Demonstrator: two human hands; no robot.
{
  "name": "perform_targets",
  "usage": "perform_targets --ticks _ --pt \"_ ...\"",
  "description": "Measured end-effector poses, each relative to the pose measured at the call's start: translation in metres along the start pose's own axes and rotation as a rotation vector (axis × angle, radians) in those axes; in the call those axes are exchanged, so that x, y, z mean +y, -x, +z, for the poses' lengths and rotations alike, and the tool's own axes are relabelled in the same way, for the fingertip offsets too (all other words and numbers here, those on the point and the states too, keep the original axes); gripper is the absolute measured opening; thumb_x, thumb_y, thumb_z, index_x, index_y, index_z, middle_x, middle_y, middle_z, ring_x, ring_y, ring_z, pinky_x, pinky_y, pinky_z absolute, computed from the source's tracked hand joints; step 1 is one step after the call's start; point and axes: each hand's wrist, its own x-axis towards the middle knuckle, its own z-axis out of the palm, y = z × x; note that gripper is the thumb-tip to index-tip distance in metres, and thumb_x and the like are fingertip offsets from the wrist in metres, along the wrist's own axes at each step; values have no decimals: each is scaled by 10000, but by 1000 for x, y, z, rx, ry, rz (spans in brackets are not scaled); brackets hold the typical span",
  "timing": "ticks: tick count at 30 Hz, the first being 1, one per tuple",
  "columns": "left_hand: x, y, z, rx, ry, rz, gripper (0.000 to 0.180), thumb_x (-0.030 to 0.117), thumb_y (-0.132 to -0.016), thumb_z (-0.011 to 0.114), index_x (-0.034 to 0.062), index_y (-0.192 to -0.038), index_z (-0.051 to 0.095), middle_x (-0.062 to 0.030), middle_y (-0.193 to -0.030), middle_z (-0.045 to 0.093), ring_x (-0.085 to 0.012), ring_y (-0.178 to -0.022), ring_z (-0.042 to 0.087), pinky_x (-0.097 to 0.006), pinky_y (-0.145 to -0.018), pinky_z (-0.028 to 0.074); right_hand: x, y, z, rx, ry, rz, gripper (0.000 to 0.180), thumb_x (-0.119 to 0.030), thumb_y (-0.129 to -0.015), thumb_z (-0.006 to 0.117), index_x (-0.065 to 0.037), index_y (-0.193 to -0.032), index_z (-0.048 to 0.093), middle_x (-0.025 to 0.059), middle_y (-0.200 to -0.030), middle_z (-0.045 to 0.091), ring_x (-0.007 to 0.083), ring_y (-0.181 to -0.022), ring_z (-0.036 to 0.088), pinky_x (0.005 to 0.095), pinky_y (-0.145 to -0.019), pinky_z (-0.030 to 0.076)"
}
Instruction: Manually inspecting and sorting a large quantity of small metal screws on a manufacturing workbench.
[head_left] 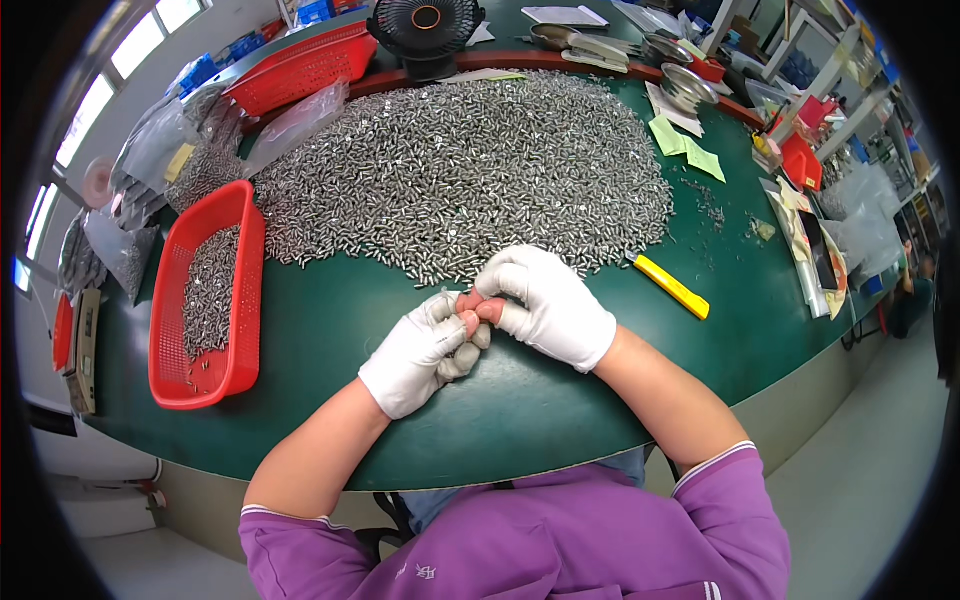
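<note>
My left hand [425, 350] and my right hand [545, 308], both in white gloves with bare thumb and finger tips, meet fingertip to fingertip over the table's near half. Each is closed in a pinch. Whatever lies between the fingertips, if anything, is too small or hidden to make out. Just beyond them spreads a large heap of small silvery metal pins [460, 170], its near edge reaching my right hand's fingers. To the left, a red plastic basket [247, 330] holds a smaller lot of similar metal pieces [212, 285].
On the green table [540, 420], a yellow utility knife [672, 287] lies right of my right hand. Yellow-green paper slips [703, 158] lie farther right. At the back stand a black fan [428, 35] and another red basket [305, 68]. Filled plastic bags [165, 150] crowd the far left.
</note>
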Motion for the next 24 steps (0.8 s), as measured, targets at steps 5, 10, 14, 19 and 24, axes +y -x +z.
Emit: perform_targets --ticks 5,10,14,19,24 --pt "1 0 -4 2 27 -14 279 334 -944 618 89 -1067 569 -11 -862 580 -71 -623 449 -184 -523 337 7 3 -3 103 200 82 92 -184 -796 681 -125 -867 673 60 -841 624 279 -846 608 402 -760 497" --pt "3 2 -2 53 60 -23 325 365 -963 571 73 -1107 568 -24 -870 582 -88 -640 461 -193 -523 339 15 1 -4 -18 421 76 87 -217 -785 684 -154 -844 679 46 -844 611 269 -825 602 403 -725 500" --pt "2 0 -3 27 109 21 317 345 -971 559 69 -1126 562 -36 -890 590 -91 -648 465 -190 -525 343 12 -1 -2 -70 534 99 85 -216 -776 688 -142 -812 669 55 -833 605 266 -816 602 402 -724 498" --pt "-1 -2 -8 11 136 39 218 273 -971 574 88 -1085 562 -35 -893 600 -81 -649 473 -179 -523 345 7 1 -1 -83 532 157 109 -213 -782 684 -115 -821 659 68 -850 606 268 -836 601 401 -746 492" --pt "-2 -2 -3 30 134 23 158 176 -932 637 120 -1065 573 -8 -905 589 -49 -604 391 -174 -519 307 -10 2 -4 -40 -143 356 140 -177 -840 666 -59 -915 668 112 -892 605 257 -852 608 361 -790 494"
